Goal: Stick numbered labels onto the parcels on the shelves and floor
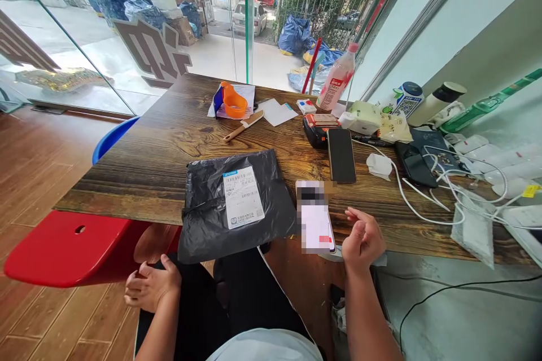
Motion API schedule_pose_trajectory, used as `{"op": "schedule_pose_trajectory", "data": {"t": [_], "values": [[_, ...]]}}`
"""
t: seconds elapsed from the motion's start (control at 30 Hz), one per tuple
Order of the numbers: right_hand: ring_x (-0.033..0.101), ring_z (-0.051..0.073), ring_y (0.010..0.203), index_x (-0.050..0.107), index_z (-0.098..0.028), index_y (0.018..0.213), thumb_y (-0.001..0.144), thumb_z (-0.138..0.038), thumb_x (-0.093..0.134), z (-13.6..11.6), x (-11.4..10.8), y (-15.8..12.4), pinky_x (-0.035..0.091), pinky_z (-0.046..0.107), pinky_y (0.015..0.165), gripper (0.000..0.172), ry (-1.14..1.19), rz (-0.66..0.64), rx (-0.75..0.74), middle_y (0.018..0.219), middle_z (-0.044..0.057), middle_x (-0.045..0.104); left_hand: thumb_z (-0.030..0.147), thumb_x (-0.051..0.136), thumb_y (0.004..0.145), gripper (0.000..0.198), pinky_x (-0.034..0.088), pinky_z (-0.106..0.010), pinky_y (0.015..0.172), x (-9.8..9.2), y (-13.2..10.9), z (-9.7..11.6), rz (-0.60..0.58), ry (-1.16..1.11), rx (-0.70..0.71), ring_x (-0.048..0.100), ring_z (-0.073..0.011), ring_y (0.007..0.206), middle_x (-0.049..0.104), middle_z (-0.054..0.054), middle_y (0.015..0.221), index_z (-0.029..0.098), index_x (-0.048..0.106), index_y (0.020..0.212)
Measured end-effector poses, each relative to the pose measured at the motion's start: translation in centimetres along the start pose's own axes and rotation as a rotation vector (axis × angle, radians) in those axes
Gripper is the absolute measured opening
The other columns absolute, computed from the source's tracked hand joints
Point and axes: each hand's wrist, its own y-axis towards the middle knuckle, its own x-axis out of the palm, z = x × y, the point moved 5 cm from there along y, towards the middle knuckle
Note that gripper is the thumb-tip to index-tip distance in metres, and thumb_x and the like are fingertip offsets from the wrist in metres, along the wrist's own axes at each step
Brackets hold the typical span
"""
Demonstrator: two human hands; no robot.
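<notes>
A black plastic parcel (275,208) with a white shipping label (244,198) lies on the wooden table, its near edge reaching past the table's front. Just right of it rests a phone (315,225) with a lit screen, partly blurred out. My right hand (363,240) is beside that phone, over the table's front edge, fingers loosely curled and apart, holding nothing. Below and left of the parcel, my left hand (153,286) rests by my leg with bent, spread fingers and nothing in it. A dark-screened phone (341,155) lies further back.
An orange tape dispenser (234,102), a knife (244,126) and papers (278,111) lie at the back of the wooden table (156,146). Bottles, including a pink one (339,79), tissues and white cables (400,186) crowd the right. A red stool (63,248) stands left.
</notes>
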Motion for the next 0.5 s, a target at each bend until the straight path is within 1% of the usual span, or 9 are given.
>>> {"op": "schedule_pose_trajectory", "data": {"t": [0.27,0.5], "values": [[0.067,0.019,0.08,0.068,-0.014,0.104,0.099,-0.028,0.042,-0.18,0.07,0.09,0.055,0.033,0.071,0.03,0.001,0.015,-0.015,0.091,0.011,0.071,0.052,0.045,0.088,0.052,0.034,-0.056,0.108,-0.43,0.01,0.42,-0.021,-0.013,-0.012,0.043,-0.0392,0.131,0.046,-0.021,0.139,0.013,0.058,0.121],[0.067,0.019,0.081,0.068,-0.015,0.105,0.099,-0.028,0.043,0.16,0.01,-0.03,0.056,0.035,0.074,0.029,0.006,-0.002,0.002,0.092,0.01,0.071,0.047,0.045,0.087,0.049,0.033,-0.056,0.109,-0.57,-0.21,0.6,-0.056,-0.004,-0.025,0.04,-0.039,0.134,0.045,-0.02,0.141,0.013,0.057,0.119]]}}
